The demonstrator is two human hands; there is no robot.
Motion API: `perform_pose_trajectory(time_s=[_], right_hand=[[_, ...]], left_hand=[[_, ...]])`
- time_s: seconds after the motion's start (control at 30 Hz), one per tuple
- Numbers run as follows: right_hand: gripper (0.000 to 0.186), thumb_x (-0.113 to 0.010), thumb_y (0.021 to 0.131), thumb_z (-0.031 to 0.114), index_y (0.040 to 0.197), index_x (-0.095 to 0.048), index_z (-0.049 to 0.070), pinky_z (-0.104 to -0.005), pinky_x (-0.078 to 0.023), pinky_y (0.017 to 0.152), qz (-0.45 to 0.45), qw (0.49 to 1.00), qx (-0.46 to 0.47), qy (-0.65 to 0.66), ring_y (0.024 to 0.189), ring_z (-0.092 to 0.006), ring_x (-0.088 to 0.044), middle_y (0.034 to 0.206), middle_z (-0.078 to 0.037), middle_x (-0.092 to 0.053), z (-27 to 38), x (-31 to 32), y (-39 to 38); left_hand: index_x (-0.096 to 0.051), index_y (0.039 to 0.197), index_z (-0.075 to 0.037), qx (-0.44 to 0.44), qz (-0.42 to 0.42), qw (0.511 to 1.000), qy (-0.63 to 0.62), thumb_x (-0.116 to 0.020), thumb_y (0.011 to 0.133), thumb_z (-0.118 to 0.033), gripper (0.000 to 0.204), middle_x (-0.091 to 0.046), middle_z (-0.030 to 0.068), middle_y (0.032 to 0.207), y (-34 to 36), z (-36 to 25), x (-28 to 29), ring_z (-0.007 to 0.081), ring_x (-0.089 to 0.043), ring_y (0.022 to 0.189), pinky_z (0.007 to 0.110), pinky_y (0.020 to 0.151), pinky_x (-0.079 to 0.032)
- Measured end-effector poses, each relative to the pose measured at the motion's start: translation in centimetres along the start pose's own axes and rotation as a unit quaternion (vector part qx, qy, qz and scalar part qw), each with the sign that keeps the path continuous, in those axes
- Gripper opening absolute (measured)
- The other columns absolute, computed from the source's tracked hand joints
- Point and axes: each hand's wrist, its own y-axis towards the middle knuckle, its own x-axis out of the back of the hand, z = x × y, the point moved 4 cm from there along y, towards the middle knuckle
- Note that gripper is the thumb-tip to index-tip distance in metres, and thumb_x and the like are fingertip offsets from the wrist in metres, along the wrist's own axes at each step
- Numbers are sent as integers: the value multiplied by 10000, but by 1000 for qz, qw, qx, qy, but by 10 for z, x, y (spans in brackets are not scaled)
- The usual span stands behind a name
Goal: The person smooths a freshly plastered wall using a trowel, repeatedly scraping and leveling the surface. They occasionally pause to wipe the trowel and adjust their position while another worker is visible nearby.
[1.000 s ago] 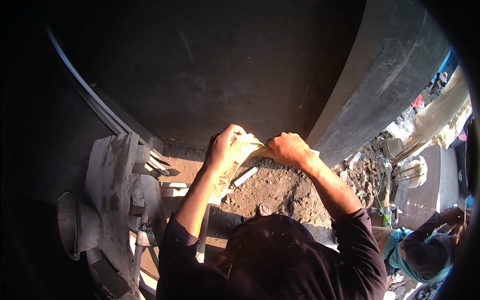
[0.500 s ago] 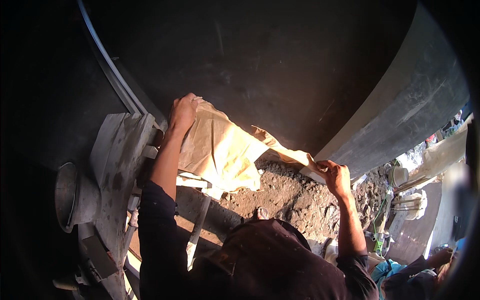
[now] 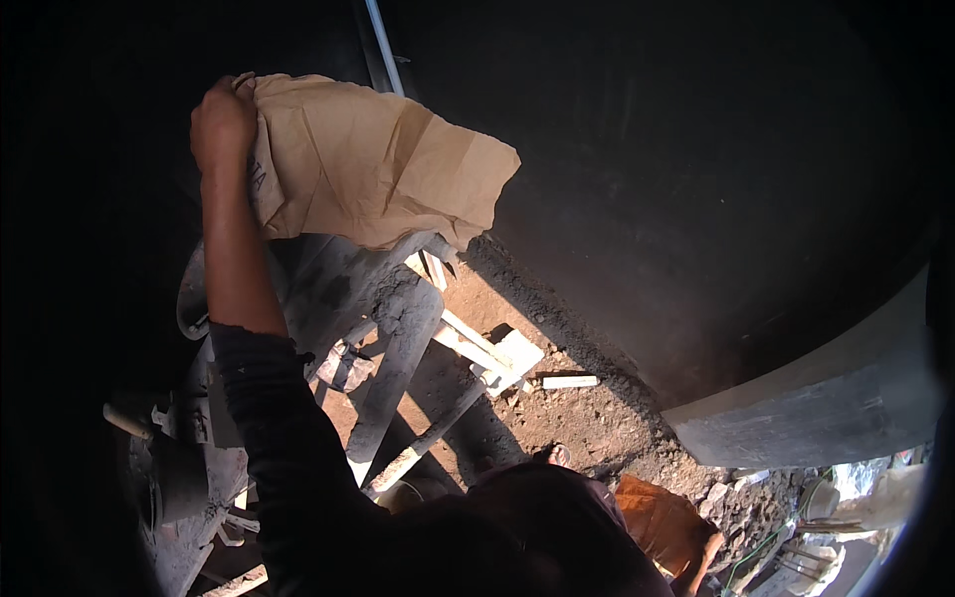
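Up at the left, my left hand [image 3: 224,124] is closed on the edge of a creased sheet of brown paper [image 3: 368,159], which spreads out to the right against a dark wall. Part of some print shows near that grip. Low at the right, my right hand [image 3: 710,549] grips the edge of another brown paper piece [image 3: 657,512], close to my body. Its fingertips are partly hidden. The two pieces are apart from each other.
Below the left sheet stands a rough wooden trestle with mortar-smeared planks [image 3: 398,323]. A metal bucket [image 3: 179,488] and a tool handle [image 3: 127,421] sit at the left. Rubble [image 3: 736,497] lies along the base of a curved grey wall [image 3: 816,418].
The brown paper stretched between both hands is now in two separate pieces. My left hand has moved up and left with one; my right hand has dropped low with the other. The view has turned left.
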Motion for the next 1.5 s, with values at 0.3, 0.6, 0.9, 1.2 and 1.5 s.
perform_pose_trajectory(time_s=[0.3,0.6,0.9,1.2,1.5], right_hand=[[286,-671,924,327,1094,-832,163,-493,-607,861,171,983,68,-29,977,-386,-777,1034,-183,-800,198,-59,39],[288,-601,972,243,1190,-761,143,-525,-593,869,124,954,234,140,1010,-398,-757,1028,-187,-788,345,36,38],[272,-746,913,117,1182,-759,79,-449,-583,794,108,812,519,242,898,-355,-772,980,-157,-798,447,237,-48],[181,-754,942,319,958,-785,141,-445,-600,722,-263,931,253,-16,806,-359,-756,851,-112,-763,392,334,-39],[534,-720,1036,461,1308,-690,2,-399,-568,1003,-294,891,49,342,1191,-285,-734,1278,-207,-753,351,283,-92]], left_hand=[[-584,1400,-133,-256,-30,951,169,-503,1093,-175,320,-614,166,1434,-54,74,-27,392,-593,1339,514,1036,-535],[-451,1576,-17,-273,401,872,-69,-753,858,-236,809,-516,298,1546,-204,98,-209,453,-483,1468,513,1231,-377],[-435,1585,-34,-509,510,537,-438,-971,612,-105,1113,-342,166,1733,-415,-223,7,387,-280,1618,472,1307,-311],[-602,582,51,-363,739,432,-369,-814,972,-382,620,-595,69,540,-542,-276,-84,169,-610,500,385,530,-514],[-717,1153,4,-34,865,182,-467,-783,1005,-316,359,-747,74,995,-574,-222,-133,173,-717,807,343,729,-591]])
